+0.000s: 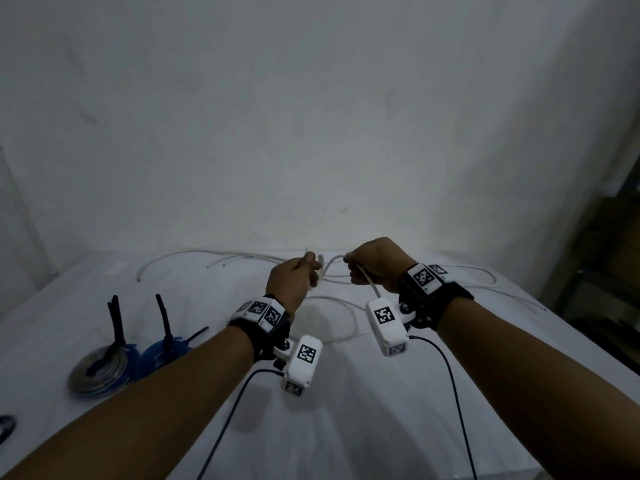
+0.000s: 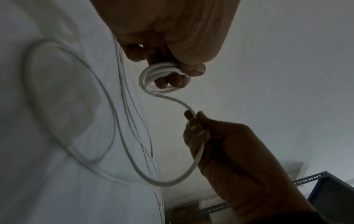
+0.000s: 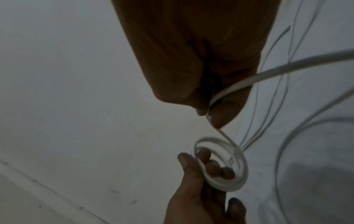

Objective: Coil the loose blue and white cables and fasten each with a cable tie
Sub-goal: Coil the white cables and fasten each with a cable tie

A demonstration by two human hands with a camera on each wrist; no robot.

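Observation:
My left hand (image 1: pixel 304 275) is raised over the table and grips a small white cable coil (image 2: pixel 153 78) of a few turns wound round its fingers; the same coil (image 3: pixel 226 165) shows in the right wrist view. From the coil the white cable (image 2: pixel 180 103) runs to my right hand (image 1: pixel 367 268), which pinches it between thumb and fingers (image 3: pixel 210 112). Behind that hand the cable (image 1: pixel 372 285) hangs down and trails in loose loops (image 1: pixel 339 306) across the white table (image 1: pixel 346 427).
At the left of the table lie two coiled bundles, a grey-blue one (image 1: pixel 98 372) and a blue one (image 1: pixel 162 355), each with black cable ties (image 1: pixel 116 320) sticking up. More thin white cables (image 1: pixel 214 258) sprawl along the far edge by the wall. A metal shelf (image 2: pixel 314 186) stands at right.

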